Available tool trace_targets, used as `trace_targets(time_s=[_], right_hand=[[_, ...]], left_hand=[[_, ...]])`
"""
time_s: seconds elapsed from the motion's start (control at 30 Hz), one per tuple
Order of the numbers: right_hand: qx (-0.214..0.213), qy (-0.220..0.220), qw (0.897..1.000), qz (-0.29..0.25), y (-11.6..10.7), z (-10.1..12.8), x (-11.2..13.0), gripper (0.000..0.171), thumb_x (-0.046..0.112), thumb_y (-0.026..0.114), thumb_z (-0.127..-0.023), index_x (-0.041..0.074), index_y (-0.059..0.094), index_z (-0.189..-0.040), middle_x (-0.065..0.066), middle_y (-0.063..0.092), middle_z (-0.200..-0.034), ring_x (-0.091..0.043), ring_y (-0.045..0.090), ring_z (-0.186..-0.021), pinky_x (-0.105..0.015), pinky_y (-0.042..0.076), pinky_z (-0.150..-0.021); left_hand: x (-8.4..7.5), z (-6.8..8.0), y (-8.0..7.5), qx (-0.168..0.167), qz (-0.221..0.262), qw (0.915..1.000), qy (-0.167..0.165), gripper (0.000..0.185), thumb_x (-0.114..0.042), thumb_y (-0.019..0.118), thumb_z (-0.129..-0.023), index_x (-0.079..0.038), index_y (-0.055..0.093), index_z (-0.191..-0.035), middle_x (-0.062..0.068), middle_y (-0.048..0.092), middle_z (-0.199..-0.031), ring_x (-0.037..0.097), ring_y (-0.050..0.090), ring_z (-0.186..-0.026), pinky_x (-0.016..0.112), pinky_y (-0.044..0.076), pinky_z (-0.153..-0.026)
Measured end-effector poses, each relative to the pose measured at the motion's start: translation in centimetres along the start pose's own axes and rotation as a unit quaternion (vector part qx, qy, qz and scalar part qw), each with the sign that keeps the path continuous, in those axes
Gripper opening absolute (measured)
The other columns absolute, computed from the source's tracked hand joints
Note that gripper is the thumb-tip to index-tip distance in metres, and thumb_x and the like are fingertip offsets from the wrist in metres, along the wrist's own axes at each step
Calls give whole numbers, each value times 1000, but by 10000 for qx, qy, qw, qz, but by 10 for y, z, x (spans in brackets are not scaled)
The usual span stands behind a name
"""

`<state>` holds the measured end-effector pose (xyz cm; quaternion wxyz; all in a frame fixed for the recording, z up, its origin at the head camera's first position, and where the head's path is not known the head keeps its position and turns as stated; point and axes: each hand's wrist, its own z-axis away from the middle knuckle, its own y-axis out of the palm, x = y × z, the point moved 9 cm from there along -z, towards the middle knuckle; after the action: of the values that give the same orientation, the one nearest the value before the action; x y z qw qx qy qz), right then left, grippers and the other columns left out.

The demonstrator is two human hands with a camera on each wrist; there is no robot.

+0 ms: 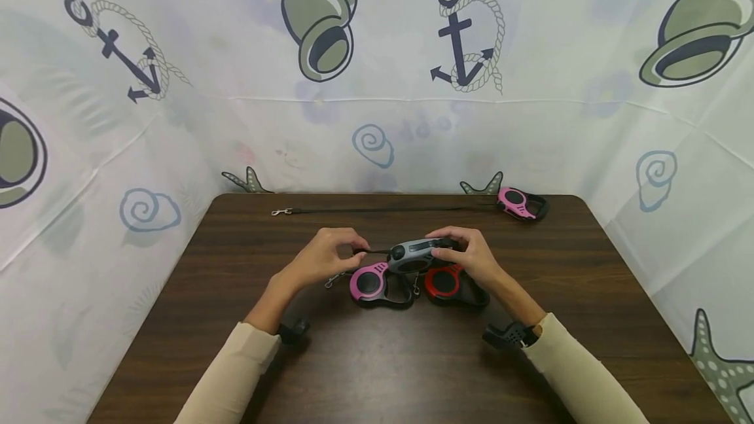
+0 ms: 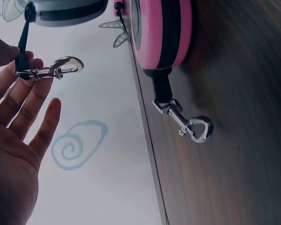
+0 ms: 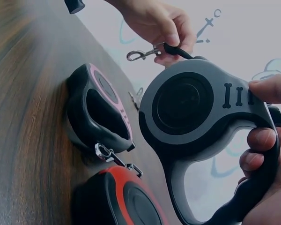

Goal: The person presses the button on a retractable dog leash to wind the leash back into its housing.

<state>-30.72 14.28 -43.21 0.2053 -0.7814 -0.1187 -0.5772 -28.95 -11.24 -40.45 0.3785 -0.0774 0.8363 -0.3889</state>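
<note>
Right hand [image 1: 465,255] curls round the grey leash [image 3: 196,122] handle, thumb on the top button, holding it just above the table [image 1: 377,371] over the pink leash [image 1: 372,283] and red leash [image 1: 448,282]. Left hand [image 1: 330,257] pinches the strap at the clip [image 2: 51,70], other fingers loose. Best to pull level and straight out, thumb off the lock, housing steady, clear of the leashes below.

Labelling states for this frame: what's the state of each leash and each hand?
Grey retractable leash: lifted off the table, strap pulled out a little.
Left hand: pinches the grey leash's clip.
Right hand: grips the grey leash's handle.
Pink leash: on table, retracted, clip out.
Red leash: on table, retracted.
Far pink leash: on table, strap fully extended.
</note>
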Motion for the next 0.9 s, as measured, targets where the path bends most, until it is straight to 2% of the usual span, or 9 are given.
trace_targets(time_s=[0.27, 0.43, 0.57, 0.9], right_hand=[[47, -78, 9999, -103, 6, -2, 1, 31, 4, 73, -96, -5, 71, -126, -14, 74, -116, -18, 67, -91, -33, 61, -82], [77, -70, 9998, -182, 10, -2, 2, 31, 3, 72, -97, -6, 71, -126, -13, 73, -115, -17, 68, -90, -39, 62, -83], [54, -57, 9998, -164, 11, -2, 2, 31, 3, 73, -96, -6, 71, -125, -14, 73, -115, -16, 68, -89, -42, 63, -83], [-4, 27, 10000, -12, 11, -3, 0, 30, 4, 74, -96, -4, 73, -125, -24, 71, -120, -17, 68, -89, -45, 63, -83]], left_hand=[[-6, -5, 7, -17, 21, 9998, 196, 15, -3, 78, -91, -9, 78, -105, -2, 74, -95, 20, 71, -87, 37, 59, -79], [-9, -9, 12, 7, 131, 9996, 251, 16, -1, 78, -90, -9, 78, -104, -2, 75, -94, 11, 68, -87, 42, 60, -81], [-10, -11, 14, 3, 274, 9993, 252, 14, -3, 79, -91, -8, 78, -104, 0, 76, -94, 8, 68, -86, 49, 60, -82], [-11, -13, 20, -33, 369, 9987, 342, 13, -6, 81, -91, -9, 78, -103, -2, 76, -90, 7, 68, -83, 44, 60, -79]])
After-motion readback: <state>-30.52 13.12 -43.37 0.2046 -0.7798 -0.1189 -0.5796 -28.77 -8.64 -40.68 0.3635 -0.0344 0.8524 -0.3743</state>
